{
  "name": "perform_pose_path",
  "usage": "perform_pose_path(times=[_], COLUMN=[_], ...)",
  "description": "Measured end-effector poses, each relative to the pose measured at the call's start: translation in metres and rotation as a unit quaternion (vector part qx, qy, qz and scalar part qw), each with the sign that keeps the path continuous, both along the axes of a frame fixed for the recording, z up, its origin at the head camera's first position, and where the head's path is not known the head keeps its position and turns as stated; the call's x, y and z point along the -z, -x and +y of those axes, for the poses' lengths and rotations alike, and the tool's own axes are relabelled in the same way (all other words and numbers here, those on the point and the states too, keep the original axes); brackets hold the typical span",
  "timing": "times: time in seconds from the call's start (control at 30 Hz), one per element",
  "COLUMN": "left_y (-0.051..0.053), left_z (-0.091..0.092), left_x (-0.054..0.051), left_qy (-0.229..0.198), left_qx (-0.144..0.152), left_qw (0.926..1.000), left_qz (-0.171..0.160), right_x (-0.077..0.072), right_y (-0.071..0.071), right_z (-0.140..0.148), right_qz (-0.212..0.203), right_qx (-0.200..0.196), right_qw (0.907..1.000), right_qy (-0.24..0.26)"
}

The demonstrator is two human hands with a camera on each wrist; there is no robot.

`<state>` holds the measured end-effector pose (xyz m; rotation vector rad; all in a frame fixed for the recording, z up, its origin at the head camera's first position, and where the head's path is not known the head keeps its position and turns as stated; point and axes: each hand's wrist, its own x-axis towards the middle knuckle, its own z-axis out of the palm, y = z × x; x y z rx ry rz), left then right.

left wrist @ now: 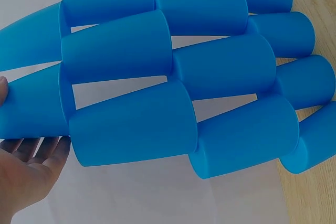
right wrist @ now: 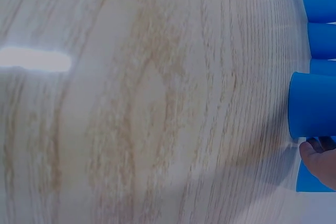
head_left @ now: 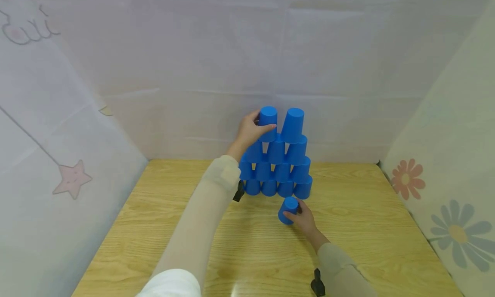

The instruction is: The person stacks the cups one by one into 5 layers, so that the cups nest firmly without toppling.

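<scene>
Blue plastic cups, all upside down, form a stepped pyramid [head_left: 276, 153] at the back of the table. Its top level has two cups side by side. My left hand [head_left: 249, 131] grips the left one, the top cup [head_left: 268, 112], thumb in front; in the left wrist view its fingers [left wrist: 50, 153] lie along that cup's side. In front of the pyramid's right part, my right hand [head_left: 304, 219] holds another upside-down cup [head_left: 288, 210] between thumb and fingers. The right wrist view catches this held cup [right wrist: 315, 106] at its edge. Whether it touches the table cannot be told.
The pyramid stands on a wood-grain table [head_left: 247, 254], close to the pale cloth backdrop [head_left: 193, 73] behind. Printed cloth also hangs at both sides, with a star [head_left: 72, 179] on the left and flowers [head_left: 408, 179] on the right.
</scene>
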<state>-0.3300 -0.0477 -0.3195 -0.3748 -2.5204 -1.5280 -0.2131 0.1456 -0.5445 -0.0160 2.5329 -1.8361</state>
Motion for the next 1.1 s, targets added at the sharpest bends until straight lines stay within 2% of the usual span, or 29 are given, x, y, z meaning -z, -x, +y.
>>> perform_pose_path(times=[0.37, 0.6, 0.9, 1.1], left_y=[0.000, 0.002, 0.002, 0.006], left_z=[0.001, 0.002, 0.002, 0.000], left_x=[0.001, 0.002, 0.004, 0.010], left_qy=[0.001, -0.006, -0.015, -0.021], left_qx=[-0.004, -0.009, -0.012, -0.014], left_qw=[1.0000, 0.9999, 0.9997, 0.9993], left_qz=[-0.003, -0.010, -0.018, -0.028], right_x=[0.005, 0.001, -0.001, -0.005], right_y=[-0.003, -0.005, -0.007, -0.007], right_z=[-0.002, -0.003, -0.001, -0.002], right_qz=[-0.017, -0.025, -0.010, -0.002], right_qx=[0.013, 0.018, 0.005, -0.002], right_qw=[0.9997, 0.9994, 0.9999, 0.9999], right_qy=[-0.014, -0.016, 0.000, -0.014])
